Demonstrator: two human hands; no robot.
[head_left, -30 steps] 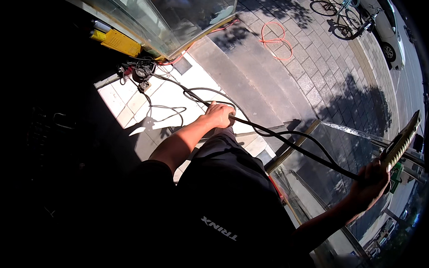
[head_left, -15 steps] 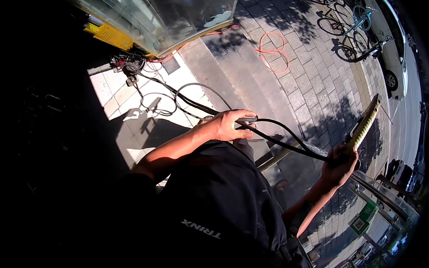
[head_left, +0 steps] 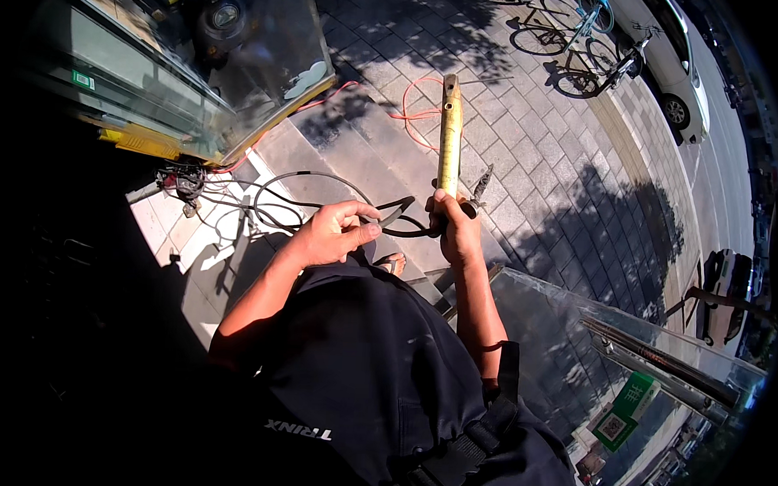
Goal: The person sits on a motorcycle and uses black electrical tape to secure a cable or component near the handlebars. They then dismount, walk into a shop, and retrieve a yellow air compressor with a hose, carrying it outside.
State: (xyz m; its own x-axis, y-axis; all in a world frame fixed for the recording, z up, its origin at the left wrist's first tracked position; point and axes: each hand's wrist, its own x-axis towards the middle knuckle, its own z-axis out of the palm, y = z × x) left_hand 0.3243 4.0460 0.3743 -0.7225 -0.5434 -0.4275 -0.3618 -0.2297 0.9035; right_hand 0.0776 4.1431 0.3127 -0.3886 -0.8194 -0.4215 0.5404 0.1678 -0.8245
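My right hand (head_left: 461, 236) is closed around the lower end of a long, narrow yellow tool (head_left: 450, 146), which points away from me and has small holes near its tip. A dark, pointed piece (head_left: 483, 185) sticks out beside that grip; its kind is unclear. Black cable (head_left: 318, 173) loops from the left past my left hand (head_left: 330, 234) to the base of the tool. My left hand is curled, thumb and fingers close together at the cable loops, which seem to pass through its grip; the palm is hidden.
A glass door (head_left: 240, 71) stands at upper left, with tangled cords and a dark device (head_left: 183, 182) at its foot. Grey steps (head_left: 358, 146) lead to paving. An orange hose (head_left: 403, 113) lies there. Bicycles (head_left: 580, 47) and a white car (head_left: 674, 73) stand farther right; a glass panel (head_left: 542, 319) is nearer.
My right hand has swung the yellow tool inward from the far right, and it now points straight ahead. The cable between my hands has gone from stretched to bunched. The view has shifted.
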